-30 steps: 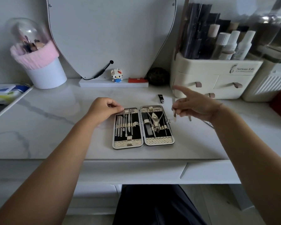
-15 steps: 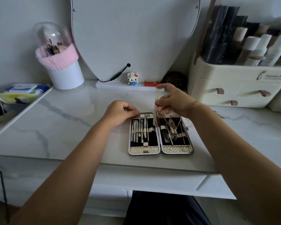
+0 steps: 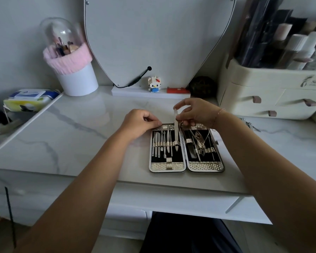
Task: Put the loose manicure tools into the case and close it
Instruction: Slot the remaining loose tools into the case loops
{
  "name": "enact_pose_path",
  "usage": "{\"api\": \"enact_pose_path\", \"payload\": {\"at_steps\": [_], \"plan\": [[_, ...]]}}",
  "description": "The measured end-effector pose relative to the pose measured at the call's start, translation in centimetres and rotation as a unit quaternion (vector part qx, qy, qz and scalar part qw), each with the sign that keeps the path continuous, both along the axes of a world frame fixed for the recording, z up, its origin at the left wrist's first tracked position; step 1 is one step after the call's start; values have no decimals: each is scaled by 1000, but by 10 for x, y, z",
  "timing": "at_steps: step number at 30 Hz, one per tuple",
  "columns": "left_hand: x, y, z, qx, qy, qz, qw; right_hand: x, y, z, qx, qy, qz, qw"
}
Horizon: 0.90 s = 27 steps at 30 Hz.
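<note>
The manicure case (image 3: 186, 166) lies open flat on the marble table, with several metal tools strapped into both halves. My right hand (image 3: 195, 112) pinches the top of a long metal nail file (image 3: 176, 132). The file's lower end passes under the elastic band at the right side of the case's left half. My left hand (image 3: 140, 123) has curled fingers and pinches the top left edge of the case. More loose metal tools (image 3: 249, 125) lie on the table to the right, partly hidden behind my right forearm.
A white cup with a pink band (image 3: 75, 70) stands at the back left beside a wipes pack (image 3: 28, 99). A mirror base with a small figure (image 3: 154, 84) sits behind the case. A cream drawer organiser (image 3: 270, 94) fills the back right.
My right hand carried the nail file from the right side of the table to over the case and slid its tip under the band. My left hand stayed on the case's top edge.
</note>
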State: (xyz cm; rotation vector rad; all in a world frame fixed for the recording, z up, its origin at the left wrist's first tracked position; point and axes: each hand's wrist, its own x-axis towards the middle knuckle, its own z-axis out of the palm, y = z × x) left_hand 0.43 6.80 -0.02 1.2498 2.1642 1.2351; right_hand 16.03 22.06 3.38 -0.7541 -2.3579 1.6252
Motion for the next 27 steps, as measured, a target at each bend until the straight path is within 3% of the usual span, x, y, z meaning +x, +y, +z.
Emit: {"api": "enact_pose_path", "payload": {"at_steps": [11,20,25,27], "plan": [[-1,0,0,-1,-1,2,1000,7,-3,8,110,-66,64,990],[-2,1,-1,-11,9,-3,1000,11,-3,19,102,-102,88,986],[-1,1,-1,-9,12,-1,1000,4,-8,9,279,-101,49,954],[-1,1,-1,-6,7,1,1000,2,-10,5,279,-87,31,956]]}}
